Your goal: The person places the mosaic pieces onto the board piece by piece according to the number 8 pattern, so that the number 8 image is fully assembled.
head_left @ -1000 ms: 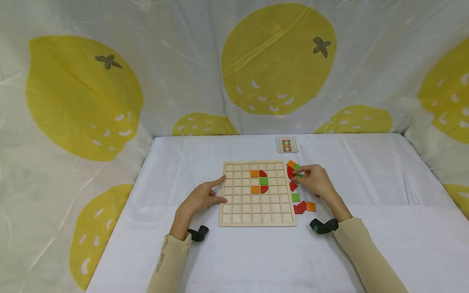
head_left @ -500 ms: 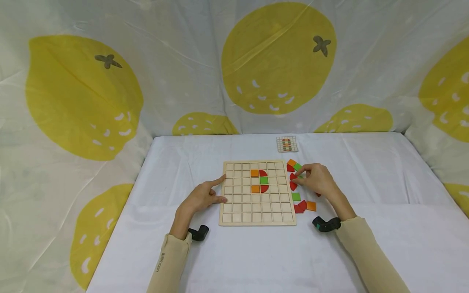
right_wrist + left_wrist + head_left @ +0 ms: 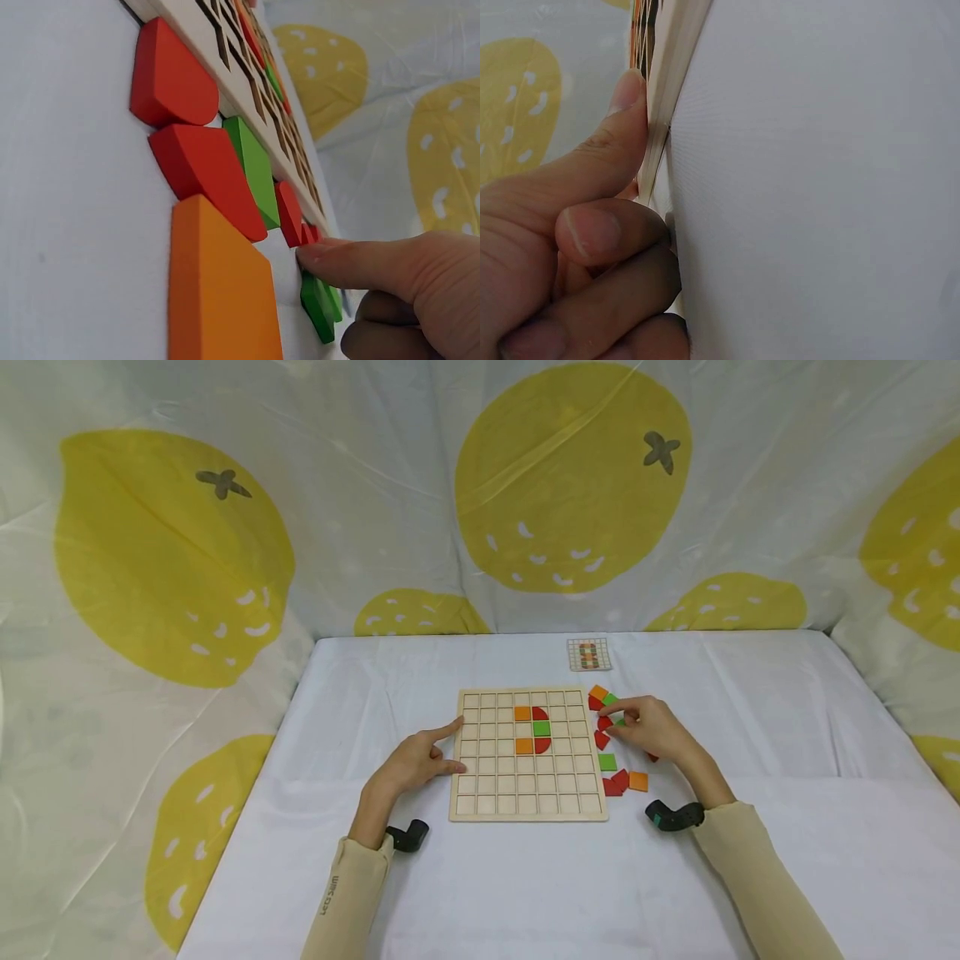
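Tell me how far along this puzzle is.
Seemingly partway. Done: five tiles sit in the board. In hand: the left hand touches the board's edge; the right hand is at a loose red tile, grip unclear. Remaining: more tiles lie beside the board, and the card seemingly shows more.

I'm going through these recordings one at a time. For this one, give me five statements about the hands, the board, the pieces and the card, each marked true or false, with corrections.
1. The left hand touches the left edge of the grid board. True.
2. The green square on the board lies between two orange ones. False: the green square lies between two red pieces.
3. The right hand is at the loose pieces beside the board's right edge. True.
4. Three orange squares are on the board. False: it bears two orange squares.
5. The pattern card lies on the board. False: the pattern card lies beyond its far edge.
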The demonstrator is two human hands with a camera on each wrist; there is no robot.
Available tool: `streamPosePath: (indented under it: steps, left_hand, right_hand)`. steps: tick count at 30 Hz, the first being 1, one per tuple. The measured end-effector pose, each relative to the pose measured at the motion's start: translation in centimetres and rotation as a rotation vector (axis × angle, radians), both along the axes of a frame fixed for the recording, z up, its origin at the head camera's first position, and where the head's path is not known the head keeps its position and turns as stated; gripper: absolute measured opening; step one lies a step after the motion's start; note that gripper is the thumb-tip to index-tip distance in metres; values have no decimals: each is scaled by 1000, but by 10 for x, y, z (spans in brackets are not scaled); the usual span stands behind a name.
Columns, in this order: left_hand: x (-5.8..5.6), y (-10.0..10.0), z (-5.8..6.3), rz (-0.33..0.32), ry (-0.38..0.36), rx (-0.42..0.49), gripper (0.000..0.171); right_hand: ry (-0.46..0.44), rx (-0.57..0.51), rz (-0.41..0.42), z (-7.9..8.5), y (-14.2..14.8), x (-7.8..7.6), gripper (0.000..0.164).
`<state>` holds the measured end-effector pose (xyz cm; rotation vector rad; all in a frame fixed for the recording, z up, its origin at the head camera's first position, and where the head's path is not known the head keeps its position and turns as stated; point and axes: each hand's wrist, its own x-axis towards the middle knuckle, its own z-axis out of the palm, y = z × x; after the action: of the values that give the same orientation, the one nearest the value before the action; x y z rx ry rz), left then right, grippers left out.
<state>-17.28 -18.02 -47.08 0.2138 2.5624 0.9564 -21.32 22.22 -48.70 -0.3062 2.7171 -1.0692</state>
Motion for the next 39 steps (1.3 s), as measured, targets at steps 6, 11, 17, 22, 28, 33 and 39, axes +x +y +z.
streamPosePath:
  steps: [6, 11, 17, 22, 28, 33, 39]
  left_hand:
    - [0, 0, 0, 7, -3, 4, 88]
    - [-1, -1, 0, 5, -4, 9, 88]
    - [-1, -1, 0, -2, 7, 8, 89]
    - [-1, -1, 0, 2, 3, 8, 89]
    - [-1, -2, 0, 7, -3, 2, 89]
    - [0, -3, 0, 8, -3, -1, 88]
    - [1, -2, -2, 6, -9, 9, 88]
  right_hand:
    - [19, 26, -55, 4, 3, 1, 27]
    - [-38, 16, -66, 5, 6, 1, 32]
    - [-27, 8, -73, 5, 8, 0, 32]
    - [-21, 0, -94, 5, 9, 0, 32]
    - [14, -41, -119, 6, 7, -1, 34]
    - [44, -102, -98, 9, -9, -1, 34]
    - [68, -119, -24, 11, -38, -2, 31]
